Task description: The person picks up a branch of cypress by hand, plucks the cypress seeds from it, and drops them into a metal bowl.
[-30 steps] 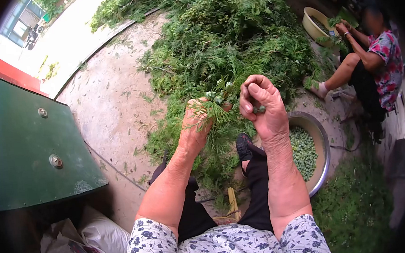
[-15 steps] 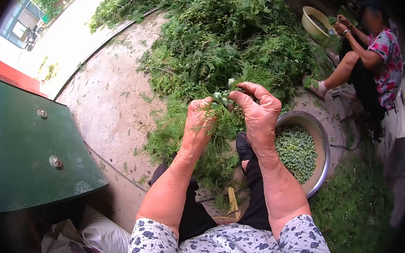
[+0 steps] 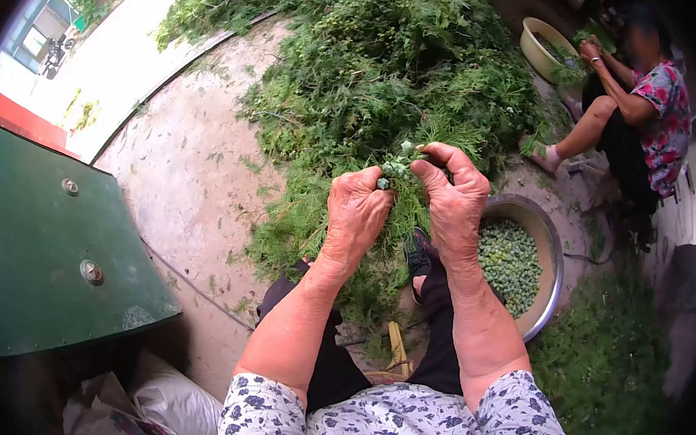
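My left hand (image 3: 358, 212) is closed around the stem of a conifer sprig, and its feathery green leaves hang below the fist. Several pale blue-green cones (image 3: 396, 169) show on the sprig between my two hands. My right hand (image 3: 458, 196) is closed in a pinch at the sprig's far end, thumb and forefinger beside the cones; exactly what lies between those fingertips is partly hidden. Just right of my right forearm stands a metal basin (image 3: 556, 279), holding a heap of small green cones (image 3: 511, 266).
A big pile of cut conifer branches (image 3: 386, 75) covers the floor ahead. More greenery (image 3: 604, 353) lies at right. Another person (image 3: 633, 105) sits at right by a yellowish basin (image 3: 527, 44). A green metal panel (image 3: 56, 249) and white sacks (image 3: 174, 403) are at left.
Both hands have shifted slightly right. The left hand has turned, its fist now closed further round the sprig, and the cones show more clearly. The co-worker's hands have dropped a little toward the yellowish basin.
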Motion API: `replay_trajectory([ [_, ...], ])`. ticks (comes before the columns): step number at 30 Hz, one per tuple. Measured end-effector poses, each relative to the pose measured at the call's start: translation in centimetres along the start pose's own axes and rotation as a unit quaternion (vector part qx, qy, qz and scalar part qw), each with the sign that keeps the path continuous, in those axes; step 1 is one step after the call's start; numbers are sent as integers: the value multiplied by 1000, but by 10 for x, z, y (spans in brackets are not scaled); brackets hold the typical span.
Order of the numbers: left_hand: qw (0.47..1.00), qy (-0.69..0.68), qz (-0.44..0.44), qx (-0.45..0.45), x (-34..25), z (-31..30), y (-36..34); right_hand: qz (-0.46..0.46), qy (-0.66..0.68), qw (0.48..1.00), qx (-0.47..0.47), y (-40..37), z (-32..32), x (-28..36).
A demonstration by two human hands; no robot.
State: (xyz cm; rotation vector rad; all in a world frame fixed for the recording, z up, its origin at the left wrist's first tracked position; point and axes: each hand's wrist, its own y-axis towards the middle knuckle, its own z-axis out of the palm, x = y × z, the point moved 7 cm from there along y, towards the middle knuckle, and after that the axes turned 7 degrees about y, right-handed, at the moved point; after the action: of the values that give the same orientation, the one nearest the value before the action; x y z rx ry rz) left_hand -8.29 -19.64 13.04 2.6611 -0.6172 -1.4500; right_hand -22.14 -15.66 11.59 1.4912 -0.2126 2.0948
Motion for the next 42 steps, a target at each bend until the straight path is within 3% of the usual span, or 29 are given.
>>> replay_trajectory([
  [1,1000,0,0,0,1,1,0,-22,-41,999,3,0,1,1],
  [2,1000,14,23,-10,0,1,-1,49,91,995,2,0,3,-10],
  [3,998,29,47,-21,0,1,-2,50,91,995,3,2,2,-11],
  [6,998,43,20,-36,11,-4,-3,1,163,982,-100,24,-32,1],
  [7,998,54,-2,-40,15,-7,-3,5,206,977,-46,30,-31,7],
  [10,991,120,22,-52,7,-6,-5,58,208,975,-46,21,-21,16],
  [12,981,171,54,-76,-2,-7,-7,165,311,936,-4,15,-8,8],
  [13,981,170,54,-76,-2,-7,-7,165,310,936,-4,16,-11,5],
  [16,967,221,80,-97,-5,-7,-8,33,190,979,-70,22,-34,14],
  [17,962,236,94,-105,-8,-7,-8,33,189,979,-70,21,-33,15],
  [19,956,250,109,-111,-10,-5,-9,-129,8,991,-27,14,-20,46],
  [23,942,294,132,-94,-13,0,-10,-131,-235,959,92,12,8,31],
  [25,941,299,127,-90,-13,1,-10,-146,-237,954,111,11,11,29],
  [27,940,301,134,-88,-14,2,-10,-69,-255,956,129,11,13,22],
  [29,942,284,158,-88,-20,3,-13,-99,-252,958,96,10,9,20],
  [31,943,264,183,-88,-24,3,-14,-30,-120,992,-7,14,-7,10],
  [33,938,291,165,-91,-20,-1,-14,65,80,993,-64,27,-27,11],
  [36,928,308,185,-101,-21,-1,-13,84,107,990,-38,30,-26,20],
  [38,922,320,193,-99,-21,-1,-14,49,84,993,67,23,-6,26],
  [39,922,321,194,-99,-23,-1,-13,59,-3,992,108,19,-2,28],
  [41,921,323,194,-100,-24,-1,-13,-77,-182,962,188,16,11,38],
  [42,922,319,196,-97,-24,-1,-13,-94,-175,955,221,14,17,36],
])
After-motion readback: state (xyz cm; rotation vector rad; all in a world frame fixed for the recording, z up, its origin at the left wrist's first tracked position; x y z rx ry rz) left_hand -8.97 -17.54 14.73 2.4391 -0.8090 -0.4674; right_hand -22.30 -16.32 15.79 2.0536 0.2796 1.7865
